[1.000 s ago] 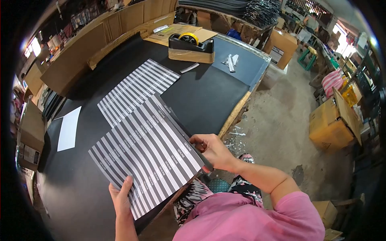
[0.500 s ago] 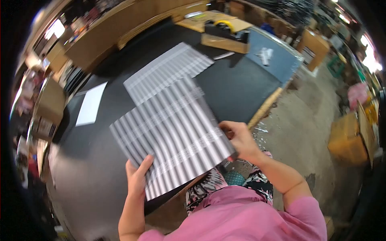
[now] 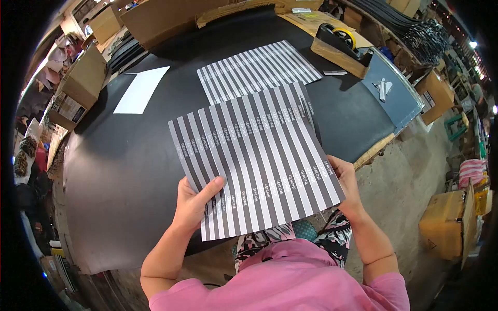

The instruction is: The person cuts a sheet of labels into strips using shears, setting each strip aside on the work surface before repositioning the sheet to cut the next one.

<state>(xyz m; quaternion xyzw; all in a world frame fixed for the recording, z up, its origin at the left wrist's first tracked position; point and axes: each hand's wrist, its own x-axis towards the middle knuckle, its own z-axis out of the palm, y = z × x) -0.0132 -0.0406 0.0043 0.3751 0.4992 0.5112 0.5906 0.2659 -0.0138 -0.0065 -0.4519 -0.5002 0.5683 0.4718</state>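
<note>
A black-and-white striped sheet (image 3: pixel 254 166), printed with rows of "GENUINE LEATHER", is held tilted above the near part of the table. My left hand (image 3: pixel 194 202) grips its lower left edge, thumb on top and fingers hidden underneath. At the right edge, my right hand (image 3: pixel 346 181) is closed on the same sheet, its fingertips partly behind it. Beyond lies a second striped sheet (image 3: pixel 259 67) flat on the black table surface (image 3: pixel 114 192), its near edge covered by the held one. A plain white sheet (image 3: pixel 141 92) rests to the left.
A tape dispenser (image 3: pixel 345 44) with yellow tape stands at the back right, near a blue-grey board (image 3: pixel 384 98) bearing a small metal tool (image 3: pixel 383 89). Cardboard boxes flank the table at left (image 3: pixel 78 85) and stand on the floor at right (image 3: pixel 446 223).
The held striped sheet has shifted slightly right and turned flatter toward my view, its print now sharp. My view has moved too. Both hands still hold the sheet.
</note>
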